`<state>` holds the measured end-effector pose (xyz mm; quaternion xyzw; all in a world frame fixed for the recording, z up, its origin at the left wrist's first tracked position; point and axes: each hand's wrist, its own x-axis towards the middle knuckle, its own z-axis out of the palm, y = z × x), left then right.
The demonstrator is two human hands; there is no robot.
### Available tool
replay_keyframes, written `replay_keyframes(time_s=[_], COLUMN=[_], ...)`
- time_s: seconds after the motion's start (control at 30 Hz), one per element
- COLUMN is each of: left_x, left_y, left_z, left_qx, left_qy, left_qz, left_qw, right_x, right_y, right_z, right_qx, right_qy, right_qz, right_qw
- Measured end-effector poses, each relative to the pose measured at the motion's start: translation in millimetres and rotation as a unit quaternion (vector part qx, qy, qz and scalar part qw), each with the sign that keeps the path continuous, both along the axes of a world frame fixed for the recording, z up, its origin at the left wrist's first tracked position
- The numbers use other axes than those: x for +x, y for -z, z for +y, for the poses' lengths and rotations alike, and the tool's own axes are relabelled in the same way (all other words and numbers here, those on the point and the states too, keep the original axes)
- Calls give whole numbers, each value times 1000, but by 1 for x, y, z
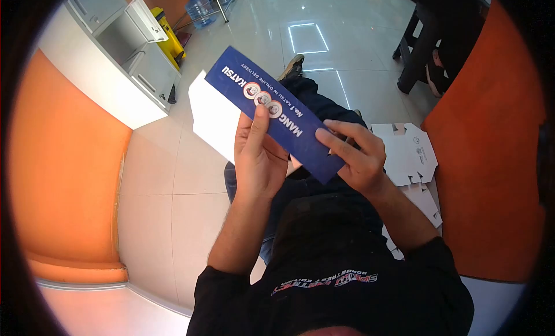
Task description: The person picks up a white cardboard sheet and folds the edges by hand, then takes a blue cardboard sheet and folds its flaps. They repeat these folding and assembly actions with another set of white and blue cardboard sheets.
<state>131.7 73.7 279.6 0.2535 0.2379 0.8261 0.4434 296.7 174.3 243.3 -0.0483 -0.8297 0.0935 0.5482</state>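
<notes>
A cardboard food box blank (292,113), partly folded, is held tilted over my lap in both hands. Its dark blue panel faces up, printed with "KATSU", "No.1 KATSU IN ONLINE DELIVERY" and small round cartoon pictures. A plain white part (213,122) of the same cardboard sticks out beyond the panel on the left. My left hand (259,154) grips the near long edge, its thumb on top and its fingers underneath, mostly hidden. At the right end, my right hand (359,154) pinches the panel, with fingertips on the blue face and the thumb hidden below.
Flat white box blanks (404,154) lie on the floor by my right side, beside an orange wall (485,180). To the left stands a white locker cabinet (110,52) with a door ajar. A yellow bin (169,44) and a water jug (199,11) are farther back. Another person's foot (436,76) shows at the right.
</notes>
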Motion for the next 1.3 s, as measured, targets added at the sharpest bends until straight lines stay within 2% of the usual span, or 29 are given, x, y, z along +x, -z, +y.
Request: replay_keyframes(time_s=[0.1,0.23,0.3,0.37,0.43,0.47,0.53,0.57,0.63,0.7,0.83,0.9,0.97,1.0,1.03,1.1,1.13,1.17,1.2,1.23,1.3], left_x=[-8,-20,-23,-25,-35,-45,-58,-60,-64,-71,-70,-60,-39,-27,-15,0,-3,-7,-9,-16,-35], left_y=[3,20,18,7,-4,-2,0,2,10,18,22,19,13,12,12,19,21,22,24,22,15], left_z=[0,5,6,2,-1,1,-4,-4,-4,-5,-12,-13,-10,-10,-12,-13,-16,-20,-17,-19,-31], left_qx=[5,44,54,-22,-59,-74,-81,-79,-91,-126,-96,-75,-137,-137,-94,-38,-87,-135,-109,-110,-162], left_qy=[19,147,122,39,18,56,155,152,204,187,228,236,109,113,101,78,52,24,8,6,51], left_qz=[13,-43,-36,52,24,-44,-145,-143,-208,-212,-224,-224,-112,-112,-54,75,175,273,188,188,357], left_qw=[1000,987,990,998,998,995,974,975,952,951,943,943,978,978,989,993,979,952,976,976,919], right_x=[4,6,0,-4,-5,-5,-6,-8,-11,-11,-8,-7,-9,-10,-12,-13,-14,-11,-5,0,5], right_y=[1,5,8,14,14,14,13,12,11,7,5,-1,-4,-7,-10,-14,-10,-14,-24,-30,-33], right_z=[-2,-6,-14,-19,-26,-25,-21,-18,-16,-17,-8,-11,-18,-21,-25,-32,-30,-31,-32,-31,-12], right_qx=[-9,-15,-2,-20,-74,-74,-9,-7,46,48,76,97,68,41,41,-69,-85,-85,-118,-149,-187], right_qy=[-17,-59,-61,-82,-112,-120,-27,-29,-9,-16,-12,56,80,100,104,71,19,18,-56,-130,-165], right_qz=[-13,-18,-20,-31,-45,-49,-42,-40,-31,-33,-45,-105,-131,-155,-154,-183,-175,-175,-204,-232,-230], right_qw=[1000,998,998,996,990,989,999,999,998,998,996,988,986,982,982,978,981,981,970,952,941])
